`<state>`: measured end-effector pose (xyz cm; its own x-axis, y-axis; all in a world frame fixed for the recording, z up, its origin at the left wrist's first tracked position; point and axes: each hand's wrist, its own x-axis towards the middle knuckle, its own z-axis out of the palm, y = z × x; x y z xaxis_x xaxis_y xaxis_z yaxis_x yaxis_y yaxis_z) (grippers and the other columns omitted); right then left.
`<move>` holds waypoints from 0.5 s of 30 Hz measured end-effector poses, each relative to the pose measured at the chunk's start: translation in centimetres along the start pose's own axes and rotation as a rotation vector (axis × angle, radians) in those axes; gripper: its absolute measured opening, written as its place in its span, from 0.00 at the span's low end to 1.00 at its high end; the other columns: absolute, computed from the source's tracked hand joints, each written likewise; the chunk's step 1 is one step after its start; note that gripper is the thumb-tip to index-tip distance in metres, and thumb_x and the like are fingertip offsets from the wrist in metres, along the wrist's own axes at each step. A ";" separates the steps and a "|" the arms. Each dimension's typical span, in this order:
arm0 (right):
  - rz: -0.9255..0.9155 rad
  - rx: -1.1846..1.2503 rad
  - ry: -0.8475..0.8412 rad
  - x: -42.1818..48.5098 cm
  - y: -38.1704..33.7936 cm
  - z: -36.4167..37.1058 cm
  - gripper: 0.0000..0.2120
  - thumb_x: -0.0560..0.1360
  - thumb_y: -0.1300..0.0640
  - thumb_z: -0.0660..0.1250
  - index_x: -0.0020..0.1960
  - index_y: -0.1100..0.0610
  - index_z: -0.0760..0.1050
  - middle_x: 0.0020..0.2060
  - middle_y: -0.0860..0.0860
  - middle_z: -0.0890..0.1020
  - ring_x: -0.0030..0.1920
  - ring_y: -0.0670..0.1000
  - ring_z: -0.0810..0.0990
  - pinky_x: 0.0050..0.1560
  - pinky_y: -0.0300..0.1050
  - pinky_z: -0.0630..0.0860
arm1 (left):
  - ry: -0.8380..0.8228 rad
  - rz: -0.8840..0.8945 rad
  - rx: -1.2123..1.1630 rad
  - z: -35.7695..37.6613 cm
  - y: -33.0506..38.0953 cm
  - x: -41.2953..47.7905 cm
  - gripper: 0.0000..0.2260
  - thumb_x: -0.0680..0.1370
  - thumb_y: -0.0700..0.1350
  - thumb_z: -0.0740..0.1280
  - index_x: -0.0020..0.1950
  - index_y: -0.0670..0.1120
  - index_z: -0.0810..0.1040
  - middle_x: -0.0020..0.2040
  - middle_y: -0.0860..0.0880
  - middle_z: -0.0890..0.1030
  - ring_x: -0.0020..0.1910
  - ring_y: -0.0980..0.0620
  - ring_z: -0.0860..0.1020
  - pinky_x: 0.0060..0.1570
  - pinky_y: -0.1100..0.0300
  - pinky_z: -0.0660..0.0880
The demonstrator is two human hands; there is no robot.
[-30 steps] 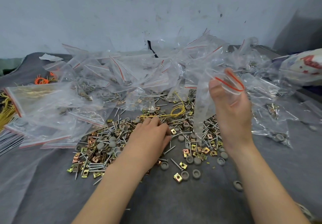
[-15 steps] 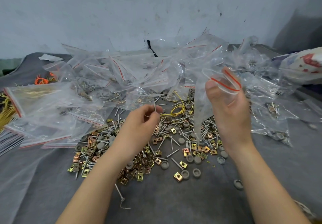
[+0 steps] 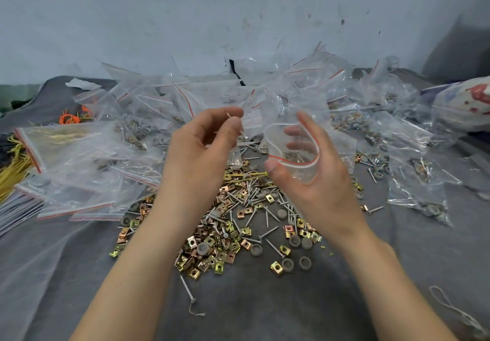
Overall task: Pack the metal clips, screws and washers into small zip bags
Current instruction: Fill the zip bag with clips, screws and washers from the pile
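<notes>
The left hand [image 3: 201,155] is curled, thumb and fingertips pinching what looks like a screw [image 3: 228,115]; only its tip shows, so I cannot tell how its length lies. The right hand [image 3: 318,181] cups a small zip bag [image 3: 297,167], thumb and fingers spreading its red-lined mouth wide. That mouth sits just beside the left fingertips, to their right and slightly lower, tilted toward them. The drop likely needs only a short sideways carry by the left hand. Below both hands, the loose pile of clips, screws and washers [image 3: 238,224] lies on the grey surface [image 3: 265,301].
</notes>
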<state>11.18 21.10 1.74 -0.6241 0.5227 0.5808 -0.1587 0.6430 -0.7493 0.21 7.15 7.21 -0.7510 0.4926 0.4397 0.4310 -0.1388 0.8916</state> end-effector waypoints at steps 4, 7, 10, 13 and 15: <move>-0.021 -0.058 -0.039 -0.2 -0.2 0.4 0.39 0.72 0.33 0.69 0.78 0.44 0.61 0.63 0.37 0.75 0.62 0.41 0.77 0.62 0.52 0.77 | -0.041 0.114 0.075 0.6 0.9 -0.4 0.06 0.79 0.45 0.70 0.54 0.55 0.80 0.44 0.55 0.85 0.44 0.58 0.82 0.45 0.66 0.76; -0.035 -0.088 -0.052 -0.3 -0.3 0.5 0.39 0.72 0.34 0.69 0.78 0.45 0.61 0.64 0.37 0.75 0.63 0.41 0.77 0.63 0.51 0.76 | -0.088 0.143 0.133 1.2 0.8 -0.7 0.06 0.79 0.45 0.70 0.54 0.53 0.81 0.44 0.56 0.85 0.44 0.59 0.81 0.43 0.67 0.75; -0.048 -0.097 -0.048 -0.3 -0.3 0.5 0.39 0.72 0.36 0.70 0.78 0.46 0.61 0.64 0.37 0.75 0.63 0.41 0.77 0.63 0.53 0.76 | -0.154 0.160 0.166 1.5 0.6 -0.9 0.05 0.78 0.45 0.70 0.53 0.53 0.82 0.43 0.58 0.84 0.45 0.61 0.81 0.42 0.72 0.71; -0.050 -0.111 -0.044 -0.3 -0.1 0.4 0.40 0.72 0.36 0.69 0.78 0.47 0.61 0.64 0.33 0.73 0.64 0.38 0.76 0.65 0.48 0.74 | -0.210 0.215 0.217 1.8 0.7 -1.2 0.08 0.78 0.44 0.70 0.52 0.57 0.80 0.43 0.62 0.83 0.46 0.64 0.80 0.44 0.76 0.68; -0.043 -0.108 -0.043 -0.3 -0.1 0.3 0.40 0.71 0.36 0.69 0.78 0.46 0.60 0.64 0.34 0.74 0.64 0.39 0.76 0.66 0.47 0.74 | -0.221 0.229 0.217 1.7 0.7 -1.2 0.08 0.78 0.43 0.70 0.52 0.57 0.80 0.44 0.63 0.83 0.47 0.66 0.80 0.45 0.76 0.68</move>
<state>11.15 20.68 1.57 -0.6510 0.4708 0.5955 -0.1037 0.7219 -0.6841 2.27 7.92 7.17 -0.5072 0.6465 0.5699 0.6887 -0.0936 0.7190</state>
